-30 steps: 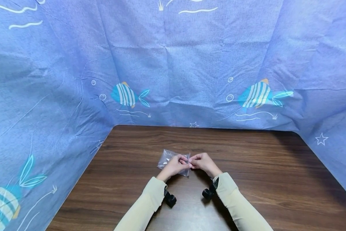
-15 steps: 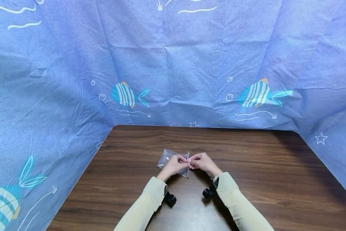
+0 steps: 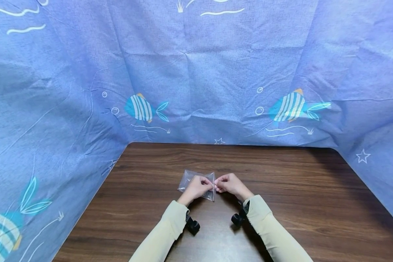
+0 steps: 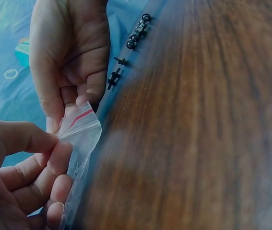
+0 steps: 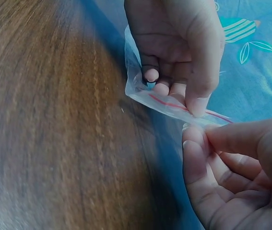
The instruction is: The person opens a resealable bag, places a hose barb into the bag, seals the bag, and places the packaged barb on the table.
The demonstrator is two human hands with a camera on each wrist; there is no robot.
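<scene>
Barely any shift: clear bag [image 3: 187, 178], long axis crosswise, zip end [image 4: 84, 127] rightward

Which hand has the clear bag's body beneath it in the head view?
The left hand: it overlaps the body of the clear bag. The right hand is different: it meets the bag only at the right edge.

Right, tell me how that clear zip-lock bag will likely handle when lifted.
The clear zip-lock bag will probably flop: its thin film ripples near where the left hand and right hand pinch it. It is likely light, since it looks thin and see-through. Its glossy highlights suggest it may slide easily on the wood-grain table.
</scene>
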